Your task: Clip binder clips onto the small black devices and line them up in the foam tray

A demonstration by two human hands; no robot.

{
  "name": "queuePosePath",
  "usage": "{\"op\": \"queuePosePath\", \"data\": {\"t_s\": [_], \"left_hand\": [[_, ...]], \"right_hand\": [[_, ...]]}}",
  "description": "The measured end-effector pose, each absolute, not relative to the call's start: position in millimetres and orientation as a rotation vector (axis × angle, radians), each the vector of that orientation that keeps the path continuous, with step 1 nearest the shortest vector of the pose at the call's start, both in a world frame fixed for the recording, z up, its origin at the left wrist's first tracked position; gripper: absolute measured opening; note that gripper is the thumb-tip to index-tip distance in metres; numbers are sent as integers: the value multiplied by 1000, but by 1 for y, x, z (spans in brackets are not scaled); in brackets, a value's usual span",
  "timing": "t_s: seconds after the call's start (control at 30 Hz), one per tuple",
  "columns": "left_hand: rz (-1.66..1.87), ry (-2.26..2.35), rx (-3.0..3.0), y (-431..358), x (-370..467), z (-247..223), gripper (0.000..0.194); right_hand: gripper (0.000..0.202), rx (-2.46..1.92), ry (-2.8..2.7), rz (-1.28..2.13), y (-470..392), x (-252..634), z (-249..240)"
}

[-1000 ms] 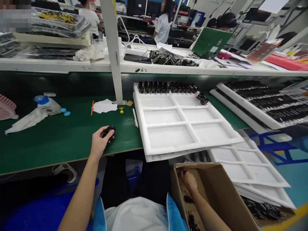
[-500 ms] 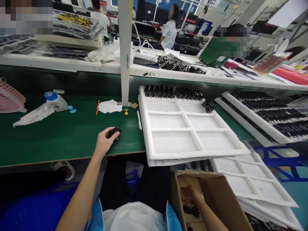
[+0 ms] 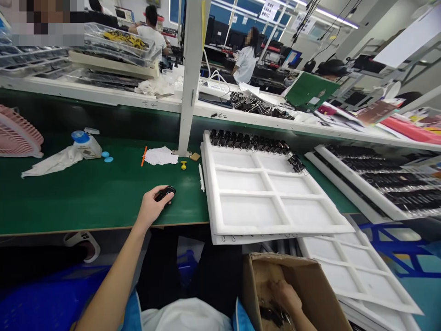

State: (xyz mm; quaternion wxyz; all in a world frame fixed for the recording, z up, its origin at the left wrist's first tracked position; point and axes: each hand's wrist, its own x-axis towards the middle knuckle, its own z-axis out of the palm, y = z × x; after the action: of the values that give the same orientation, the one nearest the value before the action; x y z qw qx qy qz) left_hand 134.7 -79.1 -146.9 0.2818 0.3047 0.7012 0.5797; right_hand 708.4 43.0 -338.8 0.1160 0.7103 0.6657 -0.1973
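Note:
Resting over the green table, my left hand (image 3: 153,204) is wrapped round a small black object (image 3: 165,193). My right hand (image 3: 285,295) is down inside a cardboard box (image 3: 320,289), its fingers curled, beside black clips (image 3: 270,316) at the bottom; what its fingers hold is hidden. On the table in front, a white foam tray (image 3: 275,195) carries a row of black binder clips (image 3: 248,140) along its far edge, with a few more (image 3: 296,163) at the far right corner.
A pink fan (image 3: 19,133), a bottle (image 3: 87,146), a cloth (image 3: 53,162) and papers (image 3: 161,156) lie left on the green table (image 3: 113,197). A white post (image 3: 189,82) rises behind. Filled trays (image 3: 382,179) stand right; more foam trays (image 3: 365,266) sit below. People are beyond the shelf.
The camera view has shifted slightly. In the box, my right hand has moved a little and its fingers look more curled. My left hand keeps its hold on the black object.

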Motion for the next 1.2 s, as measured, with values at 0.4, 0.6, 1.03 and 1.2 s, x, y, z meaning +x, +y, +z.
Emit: {"op": "queuePosePath", "data": {"t_s": [0.4, 0.6, 1.03, 1.2], "left_hand": [[1716, 1879, 704, -75, 141, -141, 50], [1765, 1772, 606, -69, 176, -115, 52], [1509, 1450, 978, -98, 232, -48, 40], [1377, 1447, 1055, -98, 230, -48, 38]], "right_hand": [[38, 1763, 2295, -1313, 18, 690, -108], [52, 1504, 2650, -1787, 40, 623, -25], [48, 472, 2395, -2248, 73, 437, -30], [53, 312, 2454, -2071, 77, 436, -27]]}}
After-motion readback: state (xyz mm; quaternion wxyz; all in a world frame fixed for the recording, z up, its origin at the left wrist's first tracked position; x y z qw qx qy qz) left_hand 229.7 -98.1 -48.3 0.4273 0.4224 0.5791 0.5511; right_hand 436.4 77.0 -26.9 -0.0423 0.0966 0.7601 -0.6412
